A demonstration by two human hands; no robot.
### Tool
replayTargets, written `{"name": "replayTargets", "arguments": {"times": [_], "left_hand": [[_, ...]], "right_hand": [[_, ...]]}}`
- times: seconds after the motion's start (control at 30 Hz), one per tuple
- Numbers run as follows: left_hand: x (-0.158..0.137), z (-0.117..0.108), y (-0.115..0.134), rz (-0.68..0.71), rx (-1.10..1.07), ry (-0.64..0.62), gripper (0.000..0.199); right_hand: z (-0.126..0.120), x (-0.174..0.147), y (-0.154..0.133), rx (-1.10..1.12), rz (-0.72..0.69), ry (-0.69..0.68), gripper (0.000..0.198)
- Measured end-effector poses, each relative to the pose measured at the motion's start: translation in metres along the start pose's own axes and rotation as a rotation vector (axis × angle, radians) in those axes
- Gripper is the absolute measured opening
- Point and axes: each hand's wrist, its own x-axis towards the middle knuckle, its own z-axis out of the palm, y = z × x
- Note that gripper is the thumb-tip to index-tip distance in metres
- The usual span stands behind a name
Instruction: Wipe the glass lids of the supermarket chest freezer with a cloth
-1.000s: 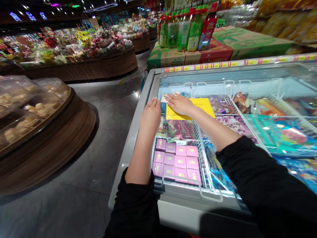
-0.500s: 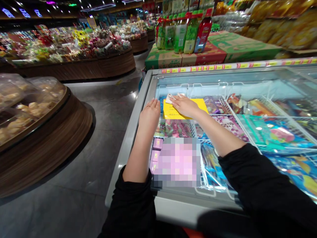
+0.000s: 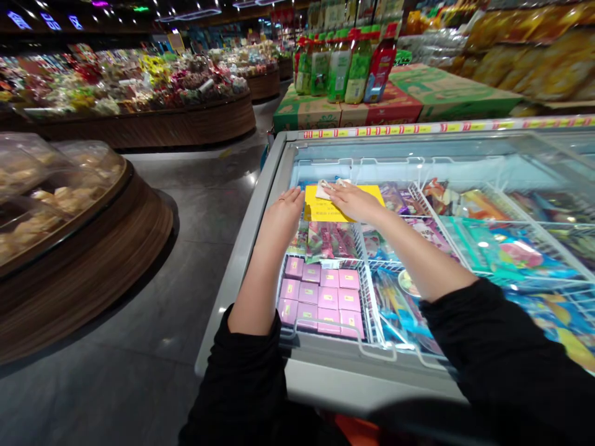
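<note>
A white cloth (image 3: 321, 190) is covered in part by the right hand (image 3: 356, 201), near the far left corner of a chest freezer (image 3: 223, 310), over the upper edge of a yellow sign (image 3: 320, 214). The fingers of that hand are stretched forward and laid over the cloth; whether any of it is also pinched beneath them cannot be told. The left hand (image 3: 282, 217) is rested on the freezer's left side, just beside the sign, with its fingers extended and nothing seen to be grasped; a ring (image 3: 281, 199) is worn on one of them. Both forearms are bared below pushed-up black sleeves (image 3: 251, 378). Under the glass, pink boxes (image 3: 328, 297) are packed in rows within a white wire basket (image 3: 370, 303) at the near left, and bagged goods (image 3: 332, 238) are placed behind them, nearer the sign. More colourful packets (image 3: 515, 251) are held in compartments to the right. Along the far rim a price strip (image 3: 400, 130) is fixed, and beyond it bottles (image 3: 339, 68) are stood upright on printed cartons (image 3: 458, 93). To the left, across the grey floor (image 3: 199, 260), pale goods (image 3: 60, 204) are displayed on a curved wooden stand (image 3: 83, 272).
</note>
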Motion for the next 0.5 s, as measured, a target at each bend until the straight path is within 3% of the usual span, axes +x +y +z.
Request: {"name": "replayTargets", "arguments": {"times": [0.17, 0.33, 0.5], "left_hand": [[0.0, -0.001, 0.0, -0.008, -0.016, -0.012, 0.057], [-0.001, -0.002, 0.001, -0.008, -0.019, -0.002, 0.055], [-0.001, -0.002, 0.002, -0.004, -0.02, 0.006, 0.057]], "right_hand": [[0.007, -0.003, -0.029, 0.019, -0.087, 0.01, 0.059], [0.0, -0.037, -0.022, 0.088, -0.178, -0.029, 0.056], [0.001, -0.023, -0.025, 0.046, -0.105, 0.013, 0.059]]}}
